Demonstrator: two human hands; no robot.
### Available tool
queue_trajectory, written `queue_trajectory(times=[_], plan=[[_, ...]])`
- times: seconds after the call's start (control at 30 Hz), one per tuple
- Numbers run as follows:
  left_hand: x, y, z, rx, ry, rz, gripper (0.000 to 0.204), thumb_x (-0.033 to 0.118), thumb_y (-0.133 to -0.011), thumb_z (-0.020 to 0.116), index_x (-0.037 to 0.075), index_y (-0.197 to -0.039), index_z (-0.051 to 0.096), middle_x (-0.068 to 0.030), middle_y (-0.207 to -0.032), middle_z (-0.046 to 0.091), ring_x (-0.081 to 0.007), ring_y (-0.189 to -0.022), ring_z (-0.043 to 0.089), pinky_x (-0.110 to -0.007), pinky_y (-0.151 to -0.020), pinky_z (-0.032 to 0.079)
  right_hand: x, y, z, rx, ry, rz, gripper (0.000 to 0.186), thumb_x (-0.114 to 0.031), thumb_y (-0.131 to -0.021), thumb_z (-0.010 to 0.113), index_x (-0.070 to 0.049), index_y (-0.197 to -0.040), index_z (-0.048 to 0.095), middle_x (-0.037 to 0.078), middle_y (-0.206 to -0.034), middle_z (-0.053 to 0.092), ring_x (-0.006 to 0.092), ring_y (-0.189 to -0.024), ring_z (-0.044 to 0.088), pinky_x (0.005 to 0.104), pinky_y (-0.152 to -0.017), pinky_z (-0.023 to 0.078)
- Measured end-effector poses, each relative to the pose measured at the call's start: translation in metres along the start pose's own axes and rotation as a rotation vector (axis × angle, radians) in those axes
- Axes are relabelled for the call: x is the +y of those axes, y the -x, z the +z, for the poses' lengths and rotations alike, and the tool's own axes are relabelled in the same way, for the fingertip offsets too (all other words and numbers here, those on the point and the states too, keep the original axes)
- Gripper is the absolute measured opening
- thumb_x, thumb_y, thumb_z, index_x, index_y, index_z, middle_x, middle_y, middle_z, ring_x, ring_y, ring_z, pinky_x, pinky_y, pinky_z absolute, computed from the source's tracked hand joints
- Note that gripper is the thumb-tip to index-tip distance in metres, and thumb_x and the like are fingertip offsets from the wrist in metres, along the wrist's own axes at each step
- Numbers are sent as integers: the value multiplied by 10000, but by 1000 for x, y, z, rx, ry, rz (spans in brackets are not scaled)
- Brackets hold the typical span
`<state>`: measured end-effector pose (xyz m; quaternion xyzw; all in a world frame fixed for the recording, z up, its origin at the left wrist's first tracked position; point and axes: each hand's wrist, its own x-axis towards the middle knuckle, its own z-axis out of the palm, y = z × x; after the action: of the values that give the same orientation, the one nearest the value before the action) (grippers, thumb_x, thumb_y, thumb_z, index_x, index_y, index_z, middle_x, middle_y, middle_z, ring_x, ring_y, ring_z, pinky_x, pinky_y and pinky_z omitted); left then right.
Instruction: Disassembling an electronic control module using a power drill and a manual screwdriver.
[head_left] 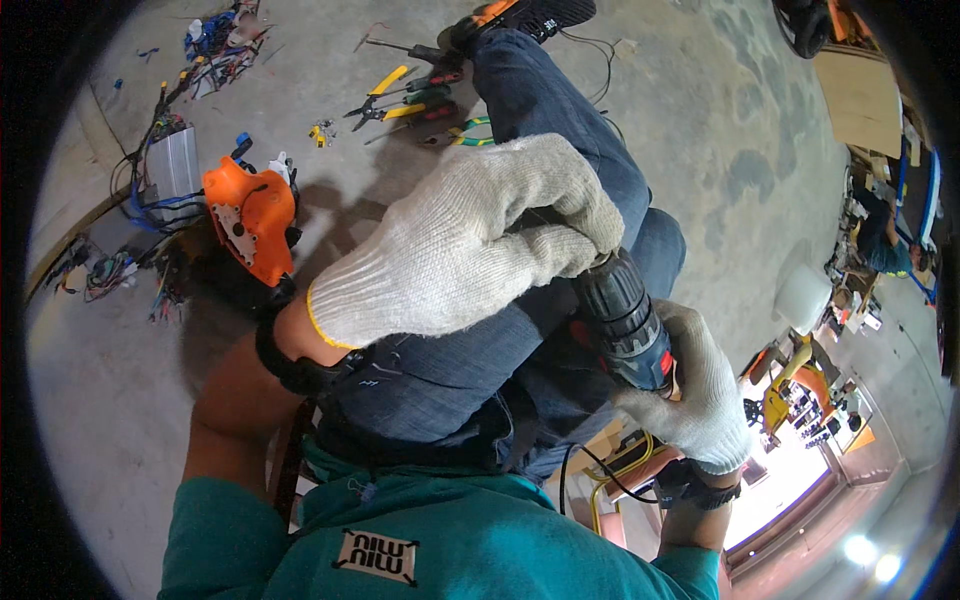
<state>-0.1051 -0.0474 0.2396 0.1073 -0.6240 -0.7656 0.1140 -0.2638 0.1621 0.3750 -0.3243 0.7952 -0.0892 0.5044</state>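
Observation:
In a white knit glove, my right hand [695, 395] grips a black and red cordless drill [625, 315], its chuck pointing up and away from me. The drill's handle is mostly hidden by that hand. My left hand [480, 235], gloved the same way, is closed with thumb and fingertips pinched together right at the chuck's front end. Whatever sits between those fingertips is too small and covered to make out. Both hands are above my lap, over my blue jeans [440, 375].
An orange plastic shell [255, 220] stands left of my forearm, near a silver metal box [173, 163] with cables. Pliers [380, 98] and screwdrivers lie on the concrete floor ahead. Tangled wires [220, 50] are at the far left. Another person [885, 235] is at the far right.

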Motion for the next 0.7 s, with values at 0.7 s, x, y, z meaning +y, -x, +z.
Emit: queue_trajectory(times=[0.7], plan=[[1, -5, -3, -39, -21, 95, 146, 4, -863, 727, 50, -995, 684, -85, -1061, 672, -222, -956, 663, -351, -872, 546, -43, -44, 21, 401, 170, -280, 631, -313, -741, 941, 20, -1165, 613, 193, -1063, 658, 368, -932, 695, 421, -831, 570]])
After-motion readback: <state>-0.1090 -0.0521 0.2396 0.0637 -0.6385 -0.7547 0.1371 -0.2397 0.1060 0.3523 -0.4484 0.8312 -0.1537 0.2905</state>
